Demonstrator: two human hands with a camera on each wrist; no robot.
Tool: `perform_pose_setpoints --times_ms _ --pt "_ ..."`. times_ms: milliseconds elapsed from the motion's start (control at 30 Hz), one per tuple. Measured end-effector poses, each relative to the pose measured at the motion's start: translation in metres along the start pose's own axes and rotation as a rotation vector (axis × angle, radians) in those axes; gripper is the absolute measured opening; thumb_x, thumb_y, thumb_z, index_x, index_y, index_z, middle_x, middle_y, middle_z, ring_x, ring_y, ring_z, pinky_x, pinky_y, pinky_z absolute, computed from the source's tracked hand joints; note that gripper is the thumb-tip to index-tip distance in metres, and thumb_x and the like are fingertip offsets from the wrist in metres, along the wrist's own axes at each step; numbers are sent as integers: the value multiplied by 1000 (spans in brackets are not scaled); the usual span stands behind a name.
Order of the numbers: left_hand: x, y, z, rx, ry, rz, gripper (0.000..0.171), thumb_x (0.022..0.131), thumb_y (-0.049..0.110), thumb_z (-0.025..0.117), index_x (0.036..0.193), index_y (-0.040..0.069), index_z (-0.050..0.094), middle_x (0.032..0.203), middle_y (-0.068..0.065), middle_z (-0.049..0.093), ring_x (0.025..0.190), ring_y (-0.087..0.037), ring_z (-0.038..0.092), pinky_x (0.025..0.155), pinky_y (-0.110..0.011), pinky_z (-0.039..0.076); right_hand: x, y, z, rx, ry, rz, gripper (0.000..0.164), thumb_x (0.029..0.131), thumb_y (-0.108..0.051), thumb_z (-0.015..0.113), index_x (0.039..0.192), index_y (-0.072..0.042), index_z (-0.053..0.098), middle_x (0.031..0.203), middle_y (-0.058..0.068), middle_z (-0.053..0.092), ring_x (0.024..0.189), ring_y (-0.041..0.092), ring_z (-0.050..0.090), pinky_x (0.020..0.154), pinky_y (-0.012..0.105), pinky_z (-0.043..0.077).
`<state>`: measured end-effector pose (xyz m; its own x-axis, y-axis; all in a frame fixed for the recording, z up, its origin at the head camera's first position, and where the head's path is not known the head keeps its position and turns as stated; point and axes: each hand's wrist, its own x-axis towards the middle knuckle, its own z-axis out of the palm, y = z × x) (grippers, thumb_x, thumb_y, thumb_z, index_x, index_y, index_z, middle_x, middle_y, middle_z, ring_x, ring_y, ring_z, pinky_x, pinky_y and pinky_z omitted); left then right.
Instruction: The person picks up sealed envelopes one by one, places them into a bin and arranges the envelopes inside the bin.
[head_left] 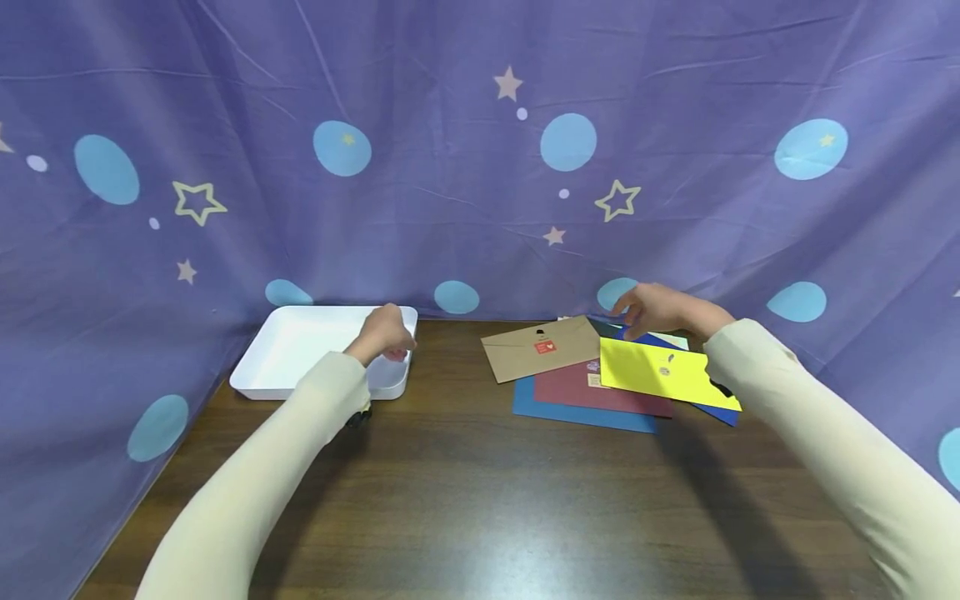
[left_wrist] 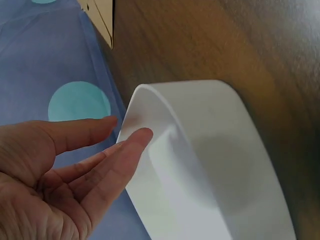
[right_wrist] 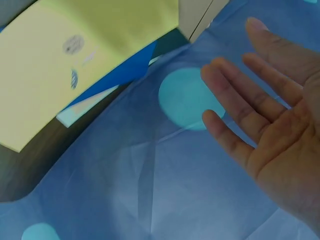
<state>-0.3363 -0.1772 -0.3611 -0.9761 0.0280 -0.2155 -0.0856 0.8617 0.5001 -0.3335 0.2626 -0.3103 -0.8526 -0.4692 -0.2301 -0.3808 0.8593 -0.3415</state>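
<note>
Over the right side of a white tray [head_left: 258, 367], my left hand [head_left: 385, 332] hovers with nothing in it. In the left wrist view the fingers of that hand [left_wrist: 75, 175] reach toward the tray's rim [left_wrist: 175, 115], thumb and fingertips apart. My right hand [head_left: 652, 310] hangs above the back of an envelope pile, fingers spread and holding nothing, as the right wrist view of the hand [right_wrist: 270, 110] shows. Nearest to it is a yellow envelope [head_left: 645, 367]. A brown kraft envelope [head_left: 517, 350] with a red sticker lies at the pile's left.
Beneath these lie a dark red envelope [head_left: 562, 390], a light blue one [head_left: 585, 418] and a darker blue one [head_left: 723, 414]. A pale envelope [right_wrist: 82, 109] peeks out at the back. A purple curtain [head_left: 465, 167] with stars and dots hangs right behind the wooden table [head_left: 450, 500].
</note>
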Motion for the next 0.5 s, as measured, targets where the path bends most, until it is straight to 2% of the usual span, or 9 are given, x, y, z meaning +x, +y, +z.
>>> perform_pose_setpoints --times_ms 100,233,367,500 --pt "1 -2 3 2 17 9 13 80 3 75 80 -6 66 63 -12 72 48 -13 66 55 -26 64 -3 7 -8 -49 -36 -34 41 86 -4 79 124 6 68 114 22 72 104 36 69 90 50 63" --pt "3 -4 7 25 53 16 13 77 2 74 81 -5 65 56 -5 68 45 -11 64 53 -24 62 -6 17 -17 -61 -104 -50 42 84 -7 82 121 8 68 111 20 73 95 29 70 84 45 64" --pt "4 -2 12 31 83 29 8 75 0 70 79 -5 65 54 -4 66 44 -10 62 48 -21 57 -10 26 -23 -58 -157 -8 45 84 -9 82 122 8 67 116 23 71 92 24 69 82 42 65" --pt "3 3 18 22 92 50 5 75 -1 69 75 -2 64 57 -7 69 45 -11 64 45 -18 54 -14 33 -25 -40 -186 50 41 84 -5 78 121 8 68 117 23 71 90 22 66 82 41 63"
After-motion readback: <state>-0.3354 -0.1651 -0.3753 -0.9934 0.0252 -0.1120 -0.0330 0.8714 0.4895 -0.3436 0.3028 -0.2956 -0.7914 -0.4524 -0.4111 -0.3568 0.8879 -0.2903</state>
